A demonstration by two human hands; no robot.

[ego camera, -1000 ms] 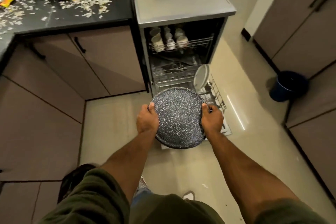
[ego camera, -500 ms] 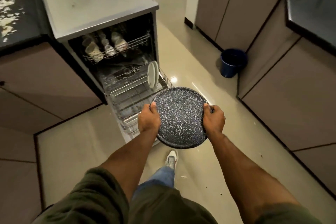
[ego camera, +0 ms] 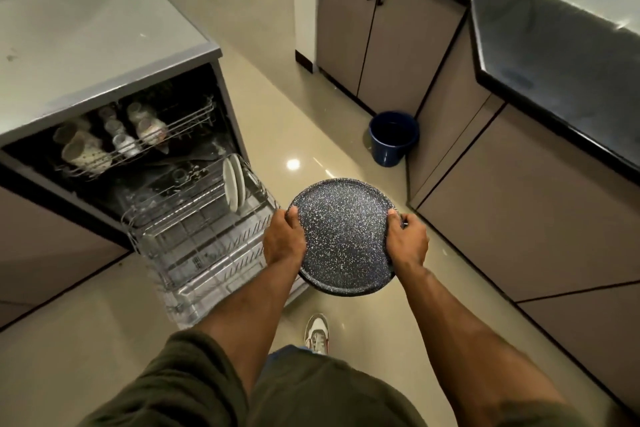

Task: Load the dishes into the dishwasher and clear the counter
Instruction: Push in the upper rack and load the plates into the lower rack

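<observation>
A round dark speckled pan (ego camera: 344, 236) is held flat in front of me over the floor. My left hand (ego camera: 284, 241) grips its left rim and my right hand (ego camera: 407, 239) grips its right rim. To the left stands the open dishwasher (ego camera: 104, 87). Its lower rack (ego camera: 194, 239) is pulled out, with two white plates (ego camera: 233, 185) standing on edge at its far right. The upper rack (ego camera: 138, 139) holds several cups. The pan is right of the lower rack, just beyond its corner.
A blue bucket (ego camera: 394, 137) stands on the floor by the cabinets at the right. A dark counter (ego camera: 554, 55) runs above those cabinets (ego camera: 391, 35). My shoe (ego camera: 317, 333) is on the beige floor below the pan.
The view has swung to the right; the dishwasher now lies further left and the littered counter has left the frame. Both hands keep the same hold on the pan.
</observation>
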